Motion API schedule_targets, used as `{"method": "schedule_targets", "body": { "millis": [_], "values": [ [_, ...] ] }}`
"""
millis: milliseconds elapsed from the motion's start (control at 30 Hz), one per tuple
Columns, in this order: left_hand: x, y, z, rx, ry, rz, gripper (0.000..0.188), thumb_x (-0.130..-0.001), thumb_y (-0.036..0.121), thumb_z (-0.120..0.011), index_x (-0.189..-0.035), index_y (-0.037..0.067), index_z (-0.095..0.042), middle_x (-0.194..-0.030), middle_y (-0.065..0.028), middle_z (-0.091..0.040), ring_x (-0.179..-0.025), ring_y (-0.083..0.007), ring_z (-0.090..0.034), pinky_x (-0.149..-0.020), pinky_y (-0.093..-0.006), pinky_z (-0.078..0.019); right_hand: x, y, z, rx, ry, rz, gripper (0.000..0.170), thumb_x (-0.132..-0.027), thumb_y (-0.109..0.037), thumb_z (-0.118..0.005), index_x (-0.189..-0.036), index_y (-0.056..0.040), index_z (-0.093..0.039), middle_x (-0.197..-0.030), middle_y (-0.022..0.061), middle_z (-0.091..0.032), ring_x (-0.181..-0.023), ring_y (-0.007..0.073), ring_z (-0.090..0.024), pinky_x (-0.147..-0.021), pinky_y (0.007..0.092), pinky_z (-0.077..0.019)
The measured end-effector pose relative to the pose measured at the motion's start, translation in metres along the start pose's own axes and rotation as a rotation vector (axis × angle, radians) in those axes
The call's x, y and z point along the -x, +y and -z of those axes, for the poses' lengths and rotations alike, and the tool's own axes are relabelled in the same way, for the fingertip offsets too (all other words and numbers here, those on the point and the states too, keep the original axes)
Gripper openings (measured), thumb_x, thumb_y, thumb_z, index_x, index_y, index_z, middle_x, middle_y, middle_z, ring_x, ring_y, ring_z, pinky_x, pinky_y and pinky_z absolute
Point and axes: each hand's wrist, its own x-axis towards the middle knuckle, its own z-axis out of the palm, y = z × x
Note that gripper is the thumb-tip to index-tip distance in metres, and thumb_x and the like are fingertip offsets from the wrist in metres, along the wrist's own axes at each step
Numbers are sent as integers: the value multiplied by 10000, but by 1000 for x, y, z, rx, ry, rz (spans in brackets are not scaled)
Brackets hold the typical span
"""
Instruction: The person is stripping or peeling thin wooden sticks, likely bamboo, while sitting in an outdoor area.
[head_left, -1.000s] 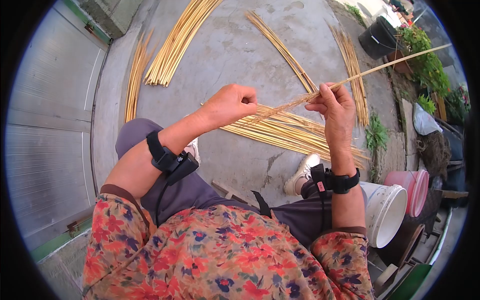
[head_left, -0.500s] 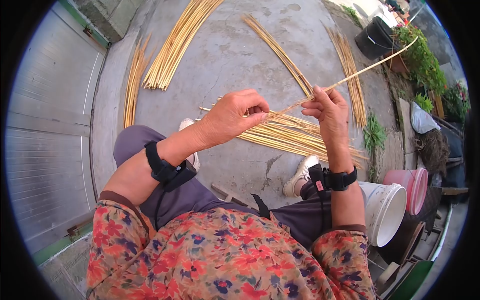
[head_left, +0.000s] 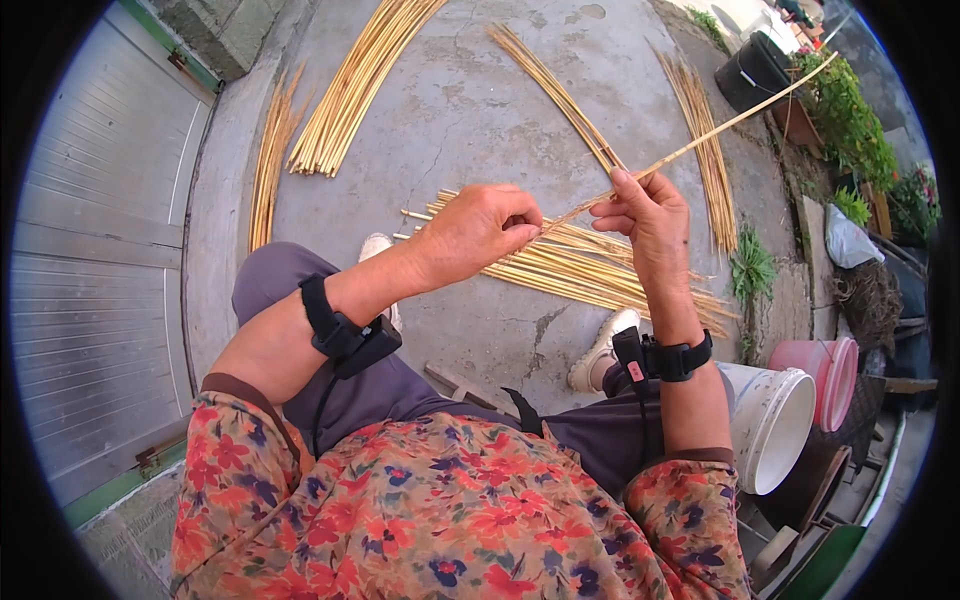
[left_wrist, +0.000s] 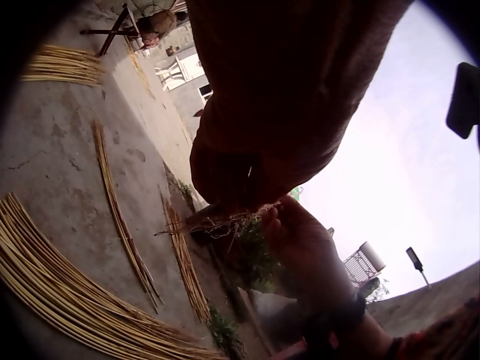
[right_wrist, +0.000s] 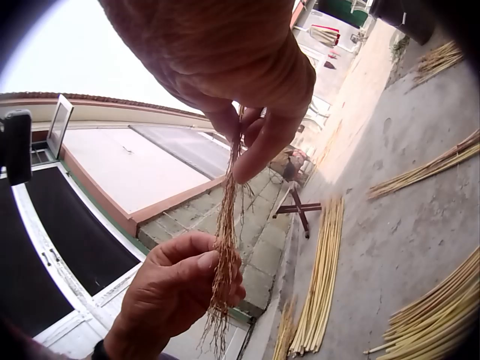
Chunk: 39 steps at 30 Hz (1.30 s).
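In the head view, the right hand (head_left: 652,225) pinches a long pale stalk (head_left: 740,117) between thumb and fingers, its bare end slanting to the upper right. The left hand (head_left: 478,235) holds the stalk's wispy brown tip, thumb against curled fingers. Seen from the right wrist, thin brown strands (right_wrist: 225,225) hang from the right fingers (right_wrist: 262,139) and pass through the left hand's pinch (right_wrist: 176,289). Below both hands a pile of yellow stalks (head_left: 570,270) lies on the concrete. The left wrist view is dark around the left hand (left_wrist: 255,150).
More stalk bundles lie on the ground: a thick one (head_left: 360,90) and a thin one (head_left: 268,165) at left, others ahead (head_left: 560,90) and at right (head_left: 705,150). A white bucket (head_left: 775,425), a pink bucket (head_left: 832,385) and a black bucket (head_left: 752,72) stand at right.
The left hand has moved right and slightly down, onto the wispy tip. The right hand has shifted a little left, and the stalk's far end has swung left and up since a second ago.
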Motion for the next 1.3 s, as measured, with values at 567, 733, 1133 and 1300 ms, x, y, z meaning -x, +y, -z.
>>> {"method": "schedule_targets", "body": {
  "millis": [567, 733, 1133, 1300],
  "values": [
    [-5, -2, -7, -78, -7, -29, 100, -804, 72, -583, -850, -16, -599, -758, -82, -573, -649, -146, -554, -601, -269, -451, 2, -1, -1, 58, -10, 35, 194, -832, -160, -625, -785, 5, -535, -660, 105, -591, -569, 161, -627, -484, 233, -532],
    [-7, -6, -9, -150, 29, -35, 70, -752, 49, -566, -785, -11, -556, -710, -92, -548, -623, -162, -543, -586, -286, -442, 4, -2, -3, 88, -21, 58, 201, -838, -168, -620, -790, 6, -533, -662, 101, -590, -575, 160, -629, -488, 233, -534],
    [-6, -14, 19, -209, -95, 197, 205, -820, 172, -600, -725, -9, -580, -661, -77, -538, -592, -133, -492, -542, -288, -384, -4, -15, 38, -37, 46, 70, 196, -878, -179, -549, -836, 12, -533, -689, 107, -589, -576, 165, -625, -518, 243, -543],
    [-3, -19, 15, 264, -49, 128, 202, -853, 196, -588, -840, -4, -611, -722, -14, -579, -652, -76, -507, -583, -232, -407, -4, -6, 47, -130, -12, 16, 181, -886, -172, -537, -843, 4, -531, -691, 100, -586, -564, 161, -616, -517, 247, -540]
  ]
}}
